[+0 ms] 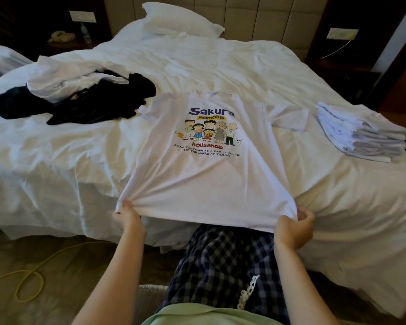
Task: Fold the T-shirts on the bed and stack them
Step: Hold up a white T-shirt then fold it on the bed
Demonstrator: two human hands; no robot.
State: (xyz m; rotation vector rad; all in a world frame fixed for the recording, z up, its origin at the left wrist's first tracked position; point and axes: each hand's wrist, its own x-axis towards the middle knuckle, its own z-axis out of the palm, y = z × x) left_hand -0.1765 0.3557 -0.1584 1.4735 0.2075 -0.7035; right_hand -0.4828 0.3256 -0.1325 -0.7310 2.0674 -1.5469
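Both bare arms reach up from the bottom of the frame, spread a bit apart. Left hand (126, 213) sits lower centre-left, fingers curled, pinching one hem corner of the T-shirt (204, 184). Right hand (294, 227) is lower centre-right, back of the hand toward the camera, fist bunched round the other corner.

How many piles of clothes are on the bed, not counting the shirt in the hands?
2. A loose heap of white and black clothes lies on the left; a folded white stack sits near the right edge. White cloth at far left might be another.
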